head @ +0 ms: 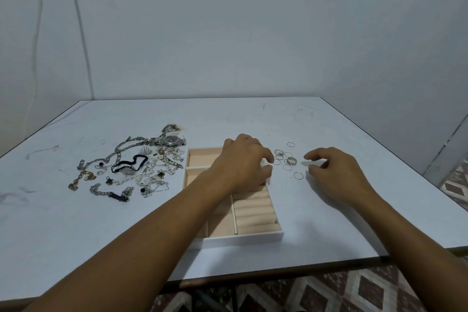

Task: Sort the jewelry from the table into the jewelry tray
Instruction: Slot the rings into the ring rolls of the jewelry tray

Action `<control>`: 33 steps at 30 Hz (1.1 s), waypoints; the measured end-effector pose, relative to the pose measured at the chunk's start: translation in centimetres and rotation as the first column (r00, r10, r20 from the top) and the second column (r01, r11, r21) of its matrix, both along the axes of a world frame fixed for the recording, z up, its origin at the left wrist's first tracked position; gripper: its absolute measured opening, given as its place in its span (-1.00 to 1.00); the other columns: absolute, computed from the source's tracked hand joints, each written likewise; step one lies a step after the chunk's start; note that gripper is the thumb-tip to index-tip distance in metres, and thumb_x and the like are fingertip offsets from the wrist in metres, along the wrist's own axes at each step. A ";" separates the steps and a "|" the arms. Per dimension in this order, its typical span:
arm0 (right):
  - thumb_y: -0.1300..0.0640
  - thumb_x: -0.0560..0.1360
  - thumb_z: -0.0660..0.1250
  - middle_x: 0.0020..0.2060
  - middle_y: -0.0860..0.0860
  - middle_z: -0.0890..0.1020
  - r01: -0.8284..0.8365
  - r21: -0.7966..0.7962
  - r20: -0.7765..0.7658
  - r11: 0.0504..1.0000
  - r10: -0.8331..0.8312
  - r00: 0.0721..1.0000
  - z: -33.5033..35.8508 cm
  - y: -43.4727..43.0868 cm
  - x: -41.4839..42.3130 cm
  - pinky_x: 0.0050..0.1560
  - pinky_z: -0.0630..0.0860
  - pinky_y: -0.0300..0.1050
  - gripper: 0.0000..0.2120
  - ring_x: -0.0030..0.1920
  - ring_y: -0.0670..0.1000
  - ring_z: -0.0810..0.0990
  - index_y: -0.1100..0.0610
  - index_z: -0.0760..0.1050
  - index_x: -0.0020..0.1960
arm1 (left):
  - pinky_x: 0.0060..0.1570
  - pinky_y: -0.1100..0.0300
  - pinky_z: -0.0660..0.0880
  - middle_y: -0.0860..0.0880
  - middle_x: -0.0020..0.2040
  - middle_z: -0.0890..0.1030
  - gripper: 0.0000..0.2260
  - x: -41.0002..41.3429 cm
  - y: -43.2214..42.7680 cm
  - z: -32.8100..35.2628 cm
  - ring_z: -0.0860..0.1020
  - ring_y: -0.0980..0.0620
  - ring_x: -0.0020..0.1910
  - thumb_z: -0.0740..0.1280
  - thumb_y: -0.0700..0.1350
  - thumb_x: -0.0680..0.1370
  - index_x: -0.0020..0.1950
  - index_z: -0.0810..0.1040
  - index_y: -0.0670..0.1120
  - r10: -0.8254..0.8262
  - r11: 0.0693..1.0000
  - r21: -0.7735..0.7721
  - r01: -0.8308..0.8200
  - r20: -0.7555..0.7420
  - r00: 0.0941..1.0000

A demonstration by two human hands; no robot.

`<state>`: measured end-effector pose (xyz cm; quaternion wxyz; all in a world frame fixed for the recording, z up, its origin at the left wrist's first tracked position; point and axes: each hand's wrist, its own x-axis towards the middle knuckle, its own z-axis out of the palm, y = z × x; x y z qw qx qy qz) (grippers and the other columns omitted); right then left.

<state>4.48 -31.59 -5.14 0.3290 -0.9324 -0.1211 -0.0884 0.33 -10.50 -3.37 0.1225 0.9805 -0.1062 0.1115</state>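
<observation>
White rectangular jewelry tray with beige lining sits centre frame on the white table. Left hand reaches over the tray's right edge, fingers curled; grip unclear. Right hand is curled beside the thin silver rings right of the tray; grip unclear. Tangled chains and a watch lie left of the tray.

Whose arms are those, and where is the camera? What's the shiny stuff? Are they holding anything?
They belong to a person wearing a camera on the head, looking down. The left hand reaches over a white jewelry tray with peach compartments. The right hand is beside small rings on the table. Further left lie tangled chains and a watch. Both hands are curled; whether they pinch a ring is too small to tell.
</observation>
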 end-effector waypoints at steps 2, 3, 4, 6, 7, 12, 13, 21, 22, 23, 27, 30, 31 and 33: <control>0.12 0.49 0.32 -0.04 -0.12 0.61 -0.010 -0.006 -0.048 1.000 0.010 0.999 -0.3 -0.4 0.1 -0.14 0.36 -0.26 -0.86 -0.12 -0.11 0.56 -0.03 0.60 0.01 | 0.15 0.03 0.20 0.04 0.21 0.54 -0.75 0.9 -0.7 -0.2 0.30 -0.02 0.33 0.24 0.07 0.54 0.16 0.58 0.10 -0.005 0.999 0.048 0.006 -0.006 1.000; 0.09 0.48 0.34 -0.07 -0.14 0.63 -0.018 -0.001 -0.064 1.000 0.018 0.998 -0.5 -0.5 0.1 -0.17 0.38 -0.30 -0.91 -0.13 -0.14 0.57 -0.04 0.59 -0.04 | 0.16 0.01 0.21 0.02 0.20 0.54 -0.75 1.3 -1.0 -0.3 0.30 -0.03 0.32 0.24 0.07 0.53 0.16 0.58 0.08 0.004 0.997 0.077 -0.003 -0.012 1.000; 0.06 0.47 0.35 -0.11 -0.16 0.65 -0.024 0.004 -0.078 1.000 0.025 0.997 -0.5 -0.6 0.0 -0.18 0.39 -0.34 -0.94 -0.13 -0.17 0.58 -0.04 0.59 -0.08 | 0.17 0.00 0.22 0.00 0.19 0.53 -0.74 1.7 -1.3 -0.3 0.30 -0.05 0.31 0.25 0.06 0.53 0.16 0.58 0.06 0.029 0.994 0.110 -0.027 -0.015 0.999; 0.01 0.45 0.38 -0.17 -0.17 0.65 -0.038 0.003 -0.098 0.999 0.038 0.994 -0.5 -0.5 0.0 -0.19 0.41 -0.35 -0.95 -0.14 -0.17 0.60 -0.04 0.60 -0.13 | 0.16 -0.01 0.22 -0.03 0.16 0.53 -0.73 2.3 -1.6 -0.2 0.31 -0.09 0.28 0.28 0.03 0.50 0.15 0.58 0.00 0.110 0.980 0.168 -0.108 -0.007 0.994; 0.00 0.44 0.39 -0.19 -0.16 0.65 -0.047 -0.006 -0.103 0.999 0.046 0.994 -0.5 -0.4 0.0 -0.19 0.42 -0.33 -0.94 -0.14 -0.16 0.60 -0.04 0.60 -0.14 | 0.15 -0.01 0.23 -0.04 0.14 0.53 -0.72 2.6 -1.6 -0.2 0.32 -0.11 0.27 0.30 0.02 0.48 0.14 0.58 -0.02 0.149 0.974 0.176 -0.146 -0.007 0.989; -0.05 0.42 0.43 -0.17 -0.17 0.60 -0.075 -0.044 -0.117 0.996 0.069 0.991 -0.3 -0.1 -0.1 -0.13 0.40 -0.24 -0.88 -0.10 -0.17 0.55 -0.02 0.60 -0.14 | 0.11 -0.02 0.24 -0.06 0.08 0.48 -0.73 3.3 -1.8 -0.3 0.31 -0.15 0.21 0.34 -0.03 0.43 0.09 0.57 -0.07 0.220 0.964 0.166 -0.210 -0.050 0.974; -0.05 0.42 0.43 -0.16 -0.17 0.59 -0.072 -0.045 -0.121 0.996 0.067 0.990 -0.3 0.0 -0.1 -0.13 0.39 -0.24 -0.88 -0.11 -0.17 0.54 -0.02 0.60 -0.13 | 0.11 -0.02 0.24 -0.07 0.09 0.46 -0.76 3.3 -1.9 -0.3 0.30 -0.16 0.22 0.34 -0.05 0.44 0.07 0.56 -0.08 0.231 0.961 0.170 -0.219 -0.057 0.971; 0.09 0.44 0.43 -0.27 -0.06 0.64 -0.101 -0.059 -0.129 0.993 0.092 0.987 -0.1 0.8 -0.2 -0.23 0.44 -0.27 -0.94 -0.22 -0.12 0.57 0.01 0.58 -0.21 | 0.19 -0.05 0.22 -0.12 0.17 0.40 -0.84 3.3 -3.1 0.1 0.27 -0.19 0.26 0.29 -0.14 0.51 0.06 0.43 -0.13 0.296 0.950 0.155 -0.270 -0.183 0.937; 0.09 0.44 0.43 -0.27 -0.05 0.64 -0.100 -0.068 -0.128 0.993 0.091 0.988 -0.1 0.9 -0.2 -0.22 0.44 -0.26 -0.94 -0.21 -0.11 0.57 0.01 0.58 -0.20 | 0.19 -0.05 0.22 -0.12 0.16 0.40 -0.84 3.3 -3.2 0.2 0.27 -0.19 0.25 0.28 -0.15 0.51 0.06 0.42 -0.13 0.299 0.950 0.150 -0.273 -0.191 0.935; 0.10 0.45 0.43 -0.27 -0.05 0.64 -0.098 -0.075 -0.127 0.992 0.088 0.988 -0.1 0.9 -0.3 -0.21 0.45 -0.25 -0.94 -0.21 -0.11 0.57 0.02 0.59 -0.20 | 0.19 -0.04 0.21 -0.12 0.16 0.40 -0.86 3.3 -3.2 0.2 0.27 -0.19 0.25 0.28 -0.16 0.51 0.05 0.41 -0.12 0.301 0.950 0.145 -0.276 -0.198 0.933; 0.11 0.46 0.42 -0.26 -0.04 0.65 -0.100 -0.090 -0.138 0.991 0.087 0.987 0.0 1.1 -0.3 -0.23 0.43 -0.28 -0.95 -0.20 -0.09 0.57 0.06 0.60 -0.17 | 0.18 -0.05 0.21 -0.11 0.19 0.39 -0.85 3.6 -3.3 0.1 0.26 -0.18 0.26 0.28 -0.16 0.51 0.06 0.42 -0.11 0.317 0.946 0.145 -0.291 -0.213 0.924; 0.10 0.47 0.41 -0.25 -0.04 0.64 -0.102 -0.099 -0.156 0.990 0.085 0.984 0.1 1.1 -0.3 -0.23 0.43 -0.27 -0.95 -0.19 -0.09 0.57 0.07 0.58 -0.15 | 0.18 -0.06 0.19 -0.09 0.17 0.38 -0.74 3.8 -3.3 0.1 0.25 -0.18 0.25 0.35 -0.08 0.48 0.14 0.45 -0.09 0.357 0.928 0.188 -0.322 -0.203 0.912; 0.10 0.47 0.41 -0.24 -0.05 0.64 -0.100 -0.102 -0.161 0.990 0.083 0.984 0.1 1.2 -0.4 -0.21 0.43 -0.25 -0.94 -0.18 -0.08 0.57 0.07 0.57 -0.14 | 0.18 -0.06 0.19 -0.09 0.17 0.38 -0.70 3.9 -3.3 0.0 0.25 -0.18 0.25 0.37 -0.06 0.47 0.16 0.45 -0.08 0.363 0.925 0.191 -0.327 -0.204 0.909; 0.10 0.48 0.40 -0.23 -0.06 0.62 -0.101 -0.110 -0.163 0.989 0.082 0.983 0.1 1.2 -0.6 -0.20 0.43 -0.24 -0.93 -0.16 -0.06 0.56 0.07 0.55 -0.14 | 0.20 -0.06 0.19 -0.10 0.18 0.38 -0.69 4.0 -3.4 -0.1 0.23 -0.19 0.28 0.36 -0.08 0.47 0.18 0.45 -0.10 0.360 0.928 0.179 -0.326 -0.205 0.910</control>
